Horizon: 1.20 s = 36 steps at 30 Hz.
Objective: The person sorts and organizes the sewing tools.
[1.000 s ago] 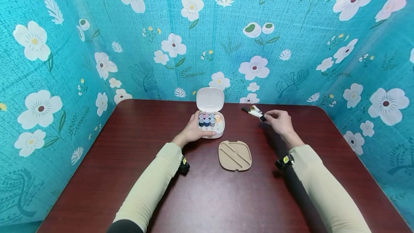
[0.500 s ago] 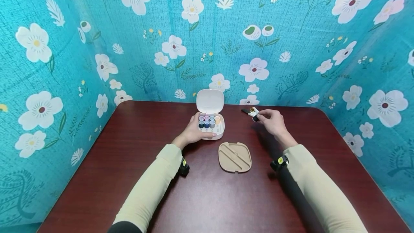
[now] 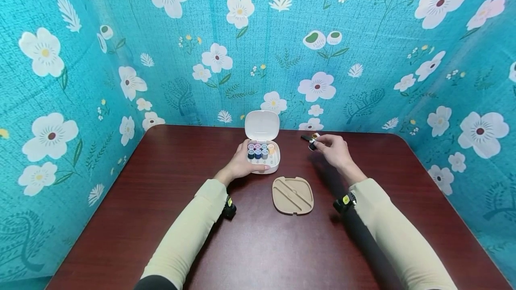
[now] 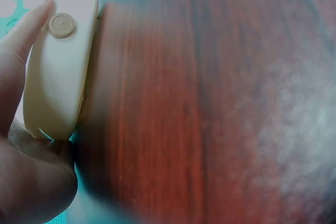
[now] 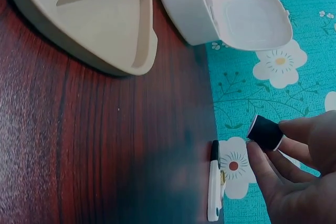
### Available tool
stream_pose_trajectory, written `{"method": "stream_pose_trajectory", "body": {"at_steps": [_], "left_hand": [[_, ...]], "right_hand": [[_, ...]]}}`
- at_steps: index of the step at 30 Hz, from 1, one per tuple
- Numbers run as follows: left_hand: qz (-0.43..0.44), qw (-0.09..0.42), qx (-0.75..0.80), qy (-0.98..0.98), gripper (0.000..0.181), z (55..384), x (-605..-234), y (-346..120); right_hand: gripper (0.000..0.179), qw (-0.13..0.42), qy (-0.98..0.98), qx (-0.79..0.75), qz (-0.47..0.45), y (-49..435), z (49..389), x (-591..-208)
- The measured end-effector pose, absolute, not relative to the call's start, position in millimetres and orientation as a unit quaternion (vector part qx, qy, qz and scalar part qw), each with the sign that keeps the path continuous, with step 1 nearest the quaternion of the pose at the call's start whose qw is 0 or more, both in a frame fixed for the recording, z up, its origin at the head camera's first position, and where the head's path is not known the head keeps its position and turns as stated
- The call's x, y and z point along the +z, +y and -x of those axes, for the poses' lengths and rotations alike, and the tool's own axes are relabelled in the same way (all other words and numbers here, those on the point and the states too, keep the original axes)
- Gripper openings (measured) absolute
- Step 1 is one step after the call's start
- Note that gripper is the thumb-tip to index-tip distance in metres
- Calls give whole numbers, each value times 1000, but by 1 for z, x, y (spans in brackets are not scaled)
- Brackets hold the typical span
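My left hand [image 3: 240,163] grips the left side of a white sewing box [image 3: 276,161] whose lid stands raised at the back. The thumb lies along the box's front. Rows of thread spools [image 3: 258,150], dark, purple, grey and peach, stand inside. In the left wrist view, the box's side [image 4: 58,77] with a round tan knob [image 4: 62,24] lies between thumb and fingers. To the right, my right hand [image 3: 336,150] pinches a black thread spool [image 5: 266,132] between thumb and fingertips, held above the table. Below it lies a slim white tool with a black end [image 5: 214,182], its kind unclear.
A tan tray [image 3: 293,196] with slanted grooves lies in front of the box, slightly right. The dark red table [image 3: 258,245] ends at a blue flowered cloth [image 3: 225,57] hanging behind and at both sides.
My right hand has moved left with the black spool, away from the right and toward the box, now partly covering the white tool. My left hand stays on the box.
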<state>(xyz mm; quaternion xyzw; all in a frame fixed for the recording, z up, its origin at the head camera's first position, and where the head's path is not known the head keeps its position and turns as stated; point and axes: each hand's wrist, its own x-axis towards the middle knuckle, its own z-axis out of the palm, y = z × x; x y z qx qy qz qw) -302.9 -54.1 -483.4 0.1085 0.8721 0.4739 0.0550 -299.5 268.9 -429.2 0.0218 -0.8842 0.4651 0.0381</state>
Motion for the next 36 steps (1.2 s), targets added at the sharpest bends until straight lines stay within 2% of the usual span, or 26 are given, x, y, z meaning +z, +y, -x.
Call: {"method": "stream_pose_trajectory", "body": {"at_steps": [36], "left_hand": [[-108,64,477,870,118,301,-479,-55]], "right_hand": [[20,34,-887,453,-84,232,303,-428]]}}
